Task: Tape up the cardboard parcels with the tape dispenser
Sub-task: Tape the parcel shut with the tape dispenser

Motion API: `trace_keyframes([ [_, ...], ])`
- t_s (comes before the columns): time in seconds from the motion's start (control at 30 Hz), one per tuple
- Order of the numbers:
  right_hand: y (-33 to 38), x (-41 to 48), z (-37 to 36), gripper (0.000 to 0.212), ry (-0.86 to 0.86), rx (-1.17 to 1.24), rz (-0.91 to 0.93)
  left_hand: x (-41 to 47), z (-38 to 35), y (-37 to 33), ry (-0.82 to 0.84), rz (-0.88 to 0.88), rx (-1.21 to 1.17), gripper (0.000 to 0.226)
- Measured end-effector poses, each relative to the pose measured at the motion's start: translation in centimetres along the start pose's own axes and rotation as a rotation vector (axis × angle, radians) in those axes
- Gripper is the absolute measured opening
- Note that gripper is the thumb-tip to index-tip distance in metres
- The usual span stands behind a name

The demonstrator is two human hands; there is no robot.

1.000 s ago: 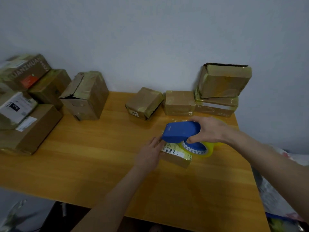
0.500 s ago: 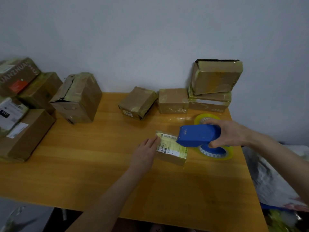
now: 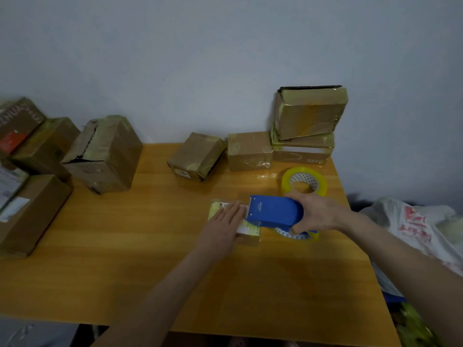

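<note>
Wooden table (image 3: 125,246): bears everything.
Taped cartons (image 3: 249,150): rear edge, against the wall.
Blue tape dispenser (image 3: 273,211): nose on small parcel (image 3: 250,229), centre-right of table; right hand (image 3: 318,214) curls its fingers round the body.
Left hand (image 3: 223,226): flat on parcel, fingers straight, together.
Spare tape roll (image 3: 304,182): flat, behind dispenser.

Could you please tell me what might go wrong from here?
The left hand lies flat on the small parcel, its fingers right at the front edge of the tape dispenser, so they might get nicked or taped over. The small parcel may slide under the pull. The right hand could knock the spare tape roll behind it.
</note>
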State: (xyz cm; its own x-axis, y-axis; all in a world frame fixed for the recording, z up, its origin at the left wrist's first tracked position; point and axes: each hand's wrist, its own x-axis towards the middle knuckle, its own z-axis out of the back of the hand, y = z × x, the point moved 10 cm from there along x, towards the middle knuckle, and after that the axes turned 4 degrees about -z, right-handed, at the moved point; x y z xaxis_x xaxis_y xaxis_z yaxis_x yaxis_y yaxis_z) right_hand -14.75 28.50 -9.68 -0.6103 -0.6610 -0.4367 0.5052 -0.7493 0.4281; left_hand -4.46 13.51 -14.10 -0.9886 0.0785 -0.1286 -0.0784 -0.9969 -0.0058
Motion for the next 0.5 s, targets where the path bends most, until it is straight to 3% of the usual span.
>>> trace_keyframes([
  [0.13,0.3,-0.3,-0.7,0.083,-0.049,-0.069,0.037,0.2,-1.1,-0.3,0.037,0.008,0.085,0.072],
  [0.5,-1.6,-1.5,-1.2,0.084,0.025,0.131,0.073,0.1,-1.7,-0.4,0.063,-0.027,0.069,0.073],
])
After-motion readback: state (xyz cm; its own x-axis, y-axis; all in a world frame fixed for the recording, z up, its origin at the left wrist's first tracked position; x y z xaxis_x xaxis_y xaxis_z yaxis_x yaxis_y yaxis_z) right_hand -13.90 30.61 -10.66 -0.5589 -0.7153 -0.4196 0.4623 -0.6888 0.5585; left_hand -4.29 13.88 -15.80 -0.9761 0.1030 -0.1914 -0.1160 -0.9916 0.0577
